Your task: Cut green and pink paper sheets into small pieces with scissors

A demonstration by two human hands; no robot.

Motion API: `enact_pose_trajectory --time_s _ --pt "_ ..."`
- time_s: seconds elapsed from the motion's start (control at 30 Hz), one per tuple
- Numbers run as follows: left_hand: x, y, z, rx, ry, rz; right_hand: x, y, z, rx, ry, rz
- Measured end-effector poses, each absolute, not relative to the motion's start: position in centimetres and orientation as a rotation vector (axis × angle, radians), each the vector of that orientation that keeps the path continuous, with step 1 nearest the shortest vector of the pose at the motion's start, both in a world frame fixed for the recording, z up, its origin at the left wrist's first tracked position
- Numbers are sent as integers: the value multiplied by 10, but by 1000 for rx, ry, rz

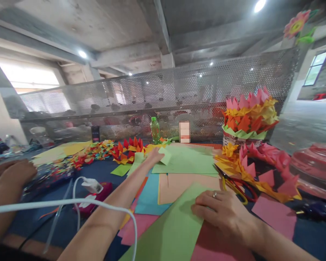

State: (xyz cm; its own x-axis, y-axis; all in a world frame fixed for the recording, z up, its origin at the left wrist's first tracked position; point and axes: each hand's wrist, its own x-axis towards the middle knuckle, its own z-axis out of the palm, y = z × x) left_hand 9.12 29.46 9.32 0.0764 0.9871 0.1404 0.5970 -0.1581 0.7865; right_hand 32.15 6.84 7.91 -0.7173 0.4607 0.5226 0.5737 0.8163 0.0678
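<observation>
My left hand reaches far forward, its fingers closed at the edge of a small pale green paper square. Beneath that square lies a larger pale green sheet. Closer to me, my right hand, with a ring on one finger, has its fingers curled over the right edge of a big green paper sheet. Part of this edge is hidden under the fingers. A pink sheet shows below the right hand. Blue paper and peach paper lie between both hands.
Scissors and pink-yellow folded paper pieces lie right, below a stacked paper-petal basket. A white cable crosses my left arm near a charger. Another person's hand is left. A green bottle stands behind.
</observation>
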Motion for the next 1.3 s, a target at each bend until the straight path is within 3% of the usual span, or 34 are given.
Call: enact_pose_trajectory --time_s 0.13,0.4,0.67,1.0,1.13,1.3 --pt "107 289 78 2061 1748 808 322 71 74 -789 -2509 -294" --pt "124 295 76 2333 1667 182 323 72 76 -779 -2440 -374" --pt "101 301 70 2289 1791 439 323 75 75 -783 -2421 -365" --pt "100 303 97 2366 1812 820 323 74 73 -820 -2439 -337" --pt "119 310 95 2478 1722 757 322 73 73 -819 -2432 -356" --pt "146 326 77 2544 1663 394 320 74 72 -811 -2413 -370"
